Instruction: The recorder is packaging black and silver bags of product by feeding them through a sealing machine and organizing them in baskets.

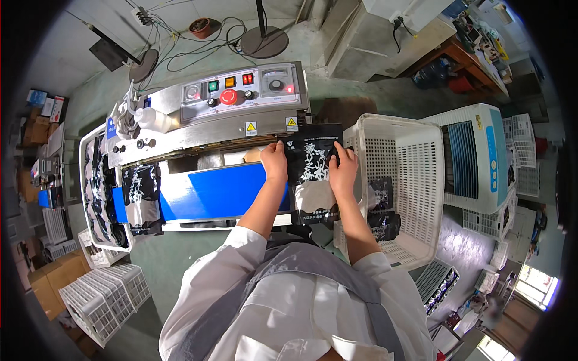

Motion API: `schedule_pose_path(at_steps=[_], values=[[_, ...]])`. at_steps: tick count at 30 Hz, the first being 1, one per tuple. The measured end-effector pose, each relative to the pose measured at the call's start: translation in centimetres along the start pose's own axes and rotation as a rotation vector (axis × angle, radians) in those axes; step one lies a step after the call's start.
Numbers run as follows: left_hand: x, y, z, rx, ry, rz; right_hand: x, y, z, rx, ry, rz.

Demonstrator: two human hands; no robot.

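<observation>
A black and grey pouch [314, 201] hangs upright at the right end of a band sealing machine [171, 114]. My left hand [274, 162] pinches its upper left edge, close to the machine's sealing slot. With closed fingers, my right hand [344, 173] holds the upper right edge. The pouch's top reaches up against the metal housing. A second pouch of the same kind [141, 195] lies at the left end of the blue conveyor belt [223, 189].
Right of me stands a white perforated crate [415, 192] with pouches [384, 226] in it. Another white crate [90, 240], full of pouches, is at the left end. A red stop button [228, 97] sits on the panel. Beyond the right crate is an air cooler [481, 159].
</observation>
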State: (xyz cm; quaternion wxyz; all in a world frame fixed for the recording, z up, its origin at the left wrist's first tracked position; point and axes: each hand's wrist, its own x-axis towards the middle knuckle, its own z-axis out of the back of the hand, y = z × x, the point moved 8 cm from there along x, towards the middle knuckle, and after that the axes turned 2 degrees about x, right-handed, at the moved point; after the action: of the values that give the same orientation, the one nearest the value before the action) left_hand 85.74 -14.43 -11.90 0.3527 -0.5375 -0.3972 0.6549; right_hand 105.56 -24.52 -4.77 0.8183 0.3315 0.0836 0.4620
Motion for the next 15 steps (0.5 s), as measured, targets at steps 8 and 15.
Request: schedule_pose_path(at_steps=[8, 15], values=[[1.9, 0.8, 2.8, 0.060, -0.017, -0.010, -1.1, 3.0, -1.4, -0.049, 0.036, 0.003], [2.0, -0.8, 4.9, -0.028, -0.006, -0.007, -1.8, 4.9, -2.8, -0.006, 0.044, 0.040]])
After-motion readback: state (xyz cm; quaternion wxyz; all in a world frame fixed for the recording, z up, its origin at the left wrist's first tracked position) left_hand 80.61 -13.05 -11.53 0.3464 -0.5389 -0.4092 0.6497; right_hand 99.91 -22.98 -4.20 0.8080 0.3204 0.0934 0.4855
